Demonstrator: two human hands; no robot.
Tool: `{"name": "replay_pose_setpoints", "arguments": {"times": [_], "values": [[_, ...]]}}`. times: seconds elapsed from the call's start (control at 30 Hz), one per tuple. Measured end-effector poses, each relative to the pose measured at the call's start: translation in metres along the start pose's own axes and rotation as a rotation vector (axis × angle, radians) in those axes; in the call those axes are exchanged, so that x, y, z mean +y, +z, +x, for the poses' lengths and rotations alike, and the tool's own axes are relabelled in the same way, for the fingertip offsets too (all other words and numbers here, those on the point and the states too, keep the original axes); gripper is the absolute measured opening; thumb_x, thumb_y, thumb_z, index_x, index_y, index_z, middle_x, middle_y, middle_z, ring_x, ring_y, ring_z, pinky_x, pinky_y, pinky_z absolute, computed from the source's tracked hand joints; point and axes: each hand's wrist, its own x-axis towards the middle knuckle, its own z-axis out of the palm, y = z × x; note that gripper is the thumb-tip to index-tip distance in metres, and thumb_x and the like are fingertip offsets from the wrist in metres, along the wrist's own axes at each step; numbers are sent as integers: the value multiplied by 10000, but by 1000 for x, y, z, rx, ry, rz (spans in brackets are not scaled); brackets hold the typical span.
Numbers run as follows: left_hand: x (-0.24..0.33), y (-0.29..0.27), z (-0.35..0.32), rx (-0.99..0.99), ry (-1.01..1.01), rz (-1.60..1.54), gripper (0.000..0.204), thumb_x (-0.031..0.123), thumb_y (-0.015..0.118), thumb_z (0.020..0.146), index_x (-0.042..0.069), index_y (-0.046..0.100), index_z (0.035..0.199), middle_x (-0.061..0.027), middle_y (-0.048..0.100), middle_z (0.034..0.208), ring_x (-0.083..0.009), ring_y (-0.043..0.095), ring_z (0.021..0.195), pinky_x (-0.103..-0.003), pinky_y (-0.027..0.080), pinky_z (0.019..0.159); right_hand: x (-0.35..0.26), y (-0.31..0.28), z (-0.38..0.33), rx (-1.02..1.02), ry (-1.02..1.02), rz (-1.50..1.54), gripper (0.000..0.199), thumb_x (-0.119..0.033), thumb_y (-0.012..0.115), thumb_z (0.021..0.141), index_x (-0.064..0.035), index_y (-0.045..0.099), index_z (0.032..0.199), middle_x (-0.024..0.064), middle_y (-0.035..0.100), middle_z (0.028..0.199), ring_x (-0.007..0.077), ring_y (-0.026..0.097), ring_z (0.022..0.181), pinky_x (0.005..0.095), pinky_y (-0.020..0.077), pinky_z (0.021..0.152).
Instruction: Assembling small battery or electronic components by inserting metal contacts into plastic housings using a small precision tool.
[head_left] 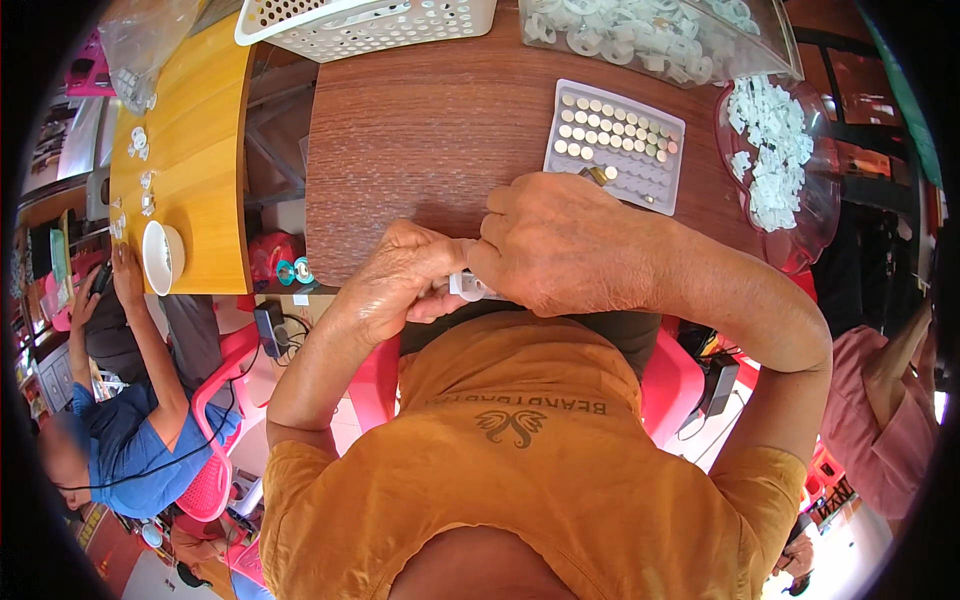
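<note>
Brown wood-grained worktop (pixel 400 150): toward its right side lies a pale tray (pixel 638 187) of round metal pieces (pixel 617 128), and by its right edge a red dish (pixel 825 195) heaped with white pieces (pixel 775 150). At the near edge, between the hands, is a small whitish plastic part (pixel 466 285). The left hand (pixel 395 272) pinches it at the fingertips; the right hand (pixel 565 245) curls close beside it, fingertips hidden, so I cannot tell its grip.

Brown wood-grain desk (pixel 420 130), bright room
To its left, a yellow wood-grain desk (pixel 212 120) and a perforated pink plastic chair (pixel 207 490); at the brown desk's near side, another pink chair (pixel 672 390), with pale flooring (pixel 346 425) below.
</note>
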Motion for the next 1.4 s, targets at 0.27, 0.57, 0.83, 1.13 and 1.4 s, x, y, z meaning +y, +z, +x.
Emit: {"name": "replay_pose_setpoints", "arguments": {"times": [0.27, 0.57, 0.83, 1.13, 1.4], "values": [[-4, -2, 0, -35, 13, 10, 251, 170, 579, 815, -56, 638, 725, -56, 534, 549, -46, 399, 390, -193, 216, 321, 2, -3, 1, -31, 8, 56, 173, -143, 618, 641, -33, 559, 760, 68, 551, 615, 262, 571, 628, 378, 452, 543], [0, 3, -3, -30, -1, -19, 260, 197, 642, 809, -9, 602, 657, -36, 540, 610, -58, 404, 453, -202, 208, 347, 7, -3, -1, 24, -6, 152, 203, -127, 658, 591, -52, 546, 742, 71, 543, 613, 274, 565, 638, 391, 448, 542], [0, 3, -3, -58, -16, 12, 250, 189, 574, 835, -39, 677, 840, -87, 652, 740, -51, 443, 472, -170, 262, 354, 8, -1, -2, 19, -4, 166, 202, -113, 661, 574, -55, 537, 724, 72, 548, 612, 276, 562, 631, 396, 442, 538], [0, 3, -2, -97, -14, -20, 270, 208, 585, 846, -45, 679, 842, -95, 659, 752, -53, 443, 476, -174, 268, 361, 10, 0, -3, 44, 8, 218, 184, -136, 662, 596, -31, 640, 746, 146, 621, 642, 330, 628, 656, 428, 473, 568], [5, 2, -1, -123, -12, -35, 285, 212, 577, 844, -55, 675, 853, -98, 655, 740, -47, 407, 451, -179, 262, 364, 12, -1, -4, 55, -20, 186, 202, -116, 659, 584, -64, 543, 741, 63, 535, 611, 271, 556, 628, 393, 440, 534]]}}
